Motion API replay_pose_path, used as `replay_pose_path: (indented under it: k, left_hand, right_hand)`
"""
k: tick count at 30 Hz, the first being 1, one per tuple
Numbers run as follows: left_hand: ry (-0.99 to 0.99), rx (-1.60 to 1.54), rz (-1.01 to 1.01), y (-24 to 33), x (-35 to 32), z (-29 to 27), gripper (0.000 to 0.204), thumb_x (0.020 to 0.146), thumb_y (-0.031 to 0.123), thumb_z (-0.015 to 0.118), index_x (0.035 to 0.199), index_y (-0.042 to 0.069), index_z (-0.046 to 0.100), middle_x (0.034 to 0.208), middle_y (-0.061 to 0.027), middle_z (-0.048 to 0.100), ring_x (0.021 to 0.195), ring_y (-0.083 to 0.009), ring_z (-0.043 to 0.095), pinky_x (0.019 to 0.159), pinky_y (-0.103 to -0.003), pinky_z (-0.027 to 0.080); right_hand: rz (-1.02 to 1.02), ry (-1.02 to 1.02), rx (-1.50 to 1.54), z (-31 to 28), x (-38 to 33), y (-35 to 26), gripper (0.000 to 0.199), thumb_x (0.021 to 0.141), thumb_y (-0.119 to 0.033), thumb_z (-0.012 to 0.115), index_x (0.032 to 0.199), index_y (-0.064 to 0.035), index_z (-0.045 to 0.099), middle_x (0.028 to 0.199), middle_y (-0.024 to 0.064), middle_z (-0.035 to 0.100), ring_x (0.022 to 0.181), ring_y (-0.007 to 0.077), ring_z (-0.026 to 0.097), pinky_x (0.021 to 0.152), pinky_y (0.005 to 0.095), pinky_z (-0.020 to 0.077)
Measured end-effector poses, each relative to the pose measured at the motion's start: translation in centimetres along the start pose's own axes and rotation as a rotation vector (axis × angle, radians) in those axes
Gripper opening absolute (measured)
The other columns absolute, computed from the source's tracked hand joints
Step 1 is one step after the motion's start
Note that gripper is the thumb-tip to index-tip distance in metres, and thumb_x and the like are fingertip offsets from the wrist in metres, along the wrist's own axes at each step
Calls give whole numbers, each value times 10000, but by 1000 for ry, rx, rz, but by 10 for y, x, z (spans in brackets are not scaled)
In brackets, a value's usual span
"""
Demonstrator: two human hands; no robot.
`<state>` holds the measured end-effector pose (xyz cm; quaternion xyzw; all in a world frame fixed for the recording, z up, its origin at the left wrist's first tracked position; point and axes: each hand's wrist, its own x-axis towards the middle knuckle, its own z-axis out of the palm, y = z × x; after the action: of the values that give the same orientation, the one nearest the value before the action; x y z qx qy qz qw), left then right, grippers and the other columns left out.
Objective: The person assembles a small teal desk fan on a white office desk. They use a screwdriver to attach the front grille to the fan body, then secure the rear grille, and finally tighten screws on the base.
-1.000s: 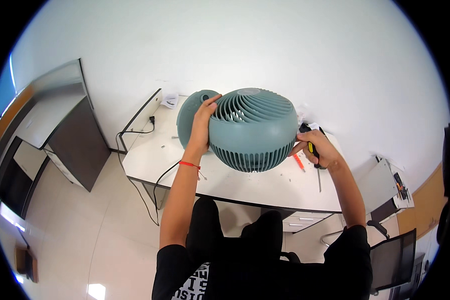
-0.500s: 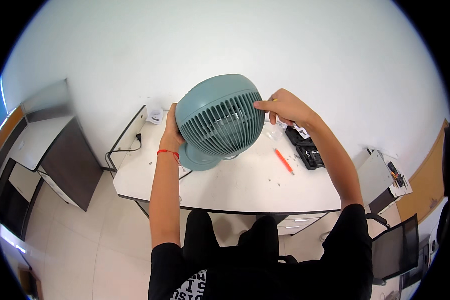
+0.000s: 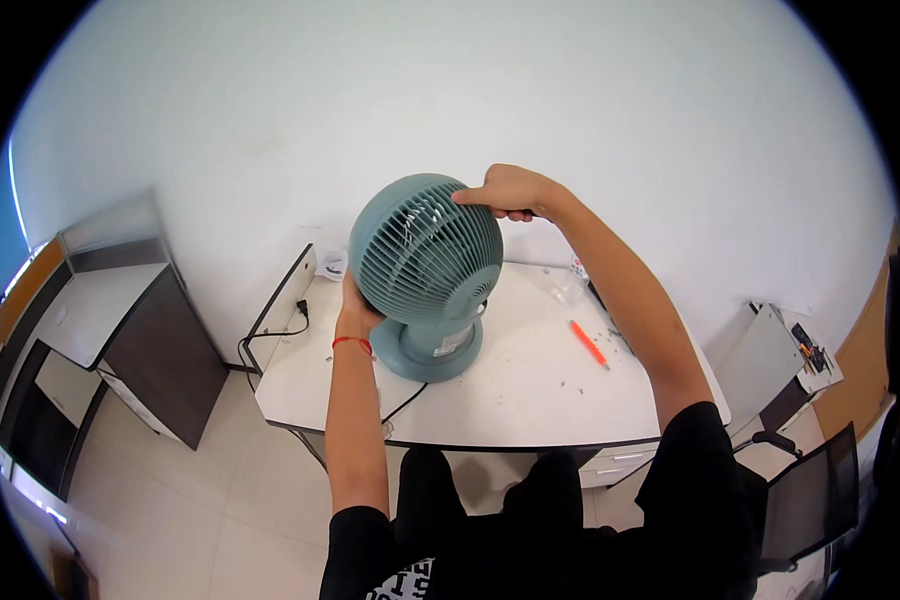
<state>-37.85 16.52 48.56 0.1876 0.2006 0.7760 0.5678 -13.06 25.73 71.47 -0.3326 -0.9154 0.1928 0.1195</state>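
A grey-green desk fan (image 3: 430,250) with a round, slatted grille stands upright on its round base (image 3: 430,355) on the white desk. My left hand (image 3: 358,300) is closed on the lower left side of the fan's head. At the upper right of the grille is my right hand (image 3: 515,192), one outstretched digit touching the slats. Its other fingers are curled in, and what they may hold is hidden. A black cord (image 3: 406,402) runs from the base toward the desk's front edge.
An orange-red stick-like tool (image 3: 588,344) lies on the desk to the right, near small loose bits and a clear plastic bag (image 3: 573,282). My right forearm covers most of a dark case. A black plug (image 3: 302,307) hangs at the left frame. An office chair (image 3: 810,500) stands at right.
The fan's head has swung from tilted toward me to more upright, and its base now shows fully on the desk. My right hand has shifted left with it along the grille.
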Motion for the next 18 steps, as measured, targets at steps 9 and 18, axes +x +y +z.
replay_pose_path:
  k: [9, 18]
  left_hand:
    - [8, 14, -50, -7, -7, -15, 575, 1041, 511, 397, 1393, 97, 585, 1418, -121, 603, 1264, -337, 602, 1069, -555, 478]
    - [-24, 1, -102, -6, 3, -26, 582, 1040, 514, 346, 1407, 125, 574, 1433, -91, 593, 1293, -321, 575, 1100, -563, 435]
  right_hand:
    - [15, 121, 30, 33, 38, 4, 685, 858, -612, 671, 520, -29, 544, 443, 76, 499, 359, 187, 480, 371, 335, 410]
    - [-1, 152, 138, 36, 34, 17, 655, 837, -636, 690, 559, -66, 525, 476, 28, 450, 374, 140, 433, 352, 302, 341]
